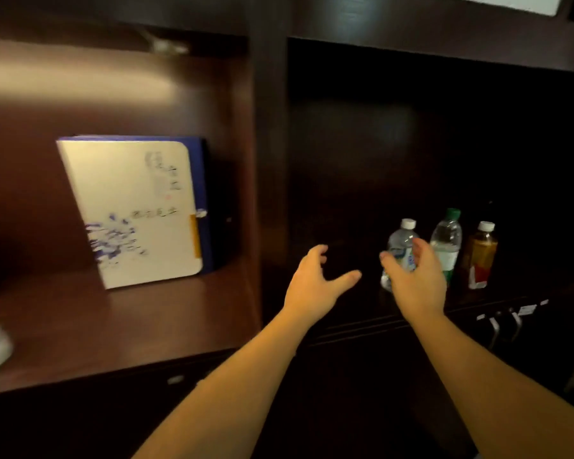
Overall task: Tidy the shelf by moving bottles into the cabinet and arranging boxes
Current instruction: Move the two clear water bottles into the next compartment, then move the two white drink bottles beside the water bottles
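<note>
— What is the biggest thing there?
— A dark wooden shelf (120,326) with two open parts. The left part is lit, the right part is dark.
— What stands in the left part?
— A big white and blue box (136,210), leaning back against the wall.
— And the hands?
— The left hand (315,279) is open with fingers spread, holding nothing. The right hand (415,276) is open too, curled in front of a clear water bottle (400,246). Whether it touches is hard to tell.
— Where are the bottles?
— In the dark right part, in a row. Next come a green-capped bottle (446,240) and a brown drink bottle (481,256).
</note>
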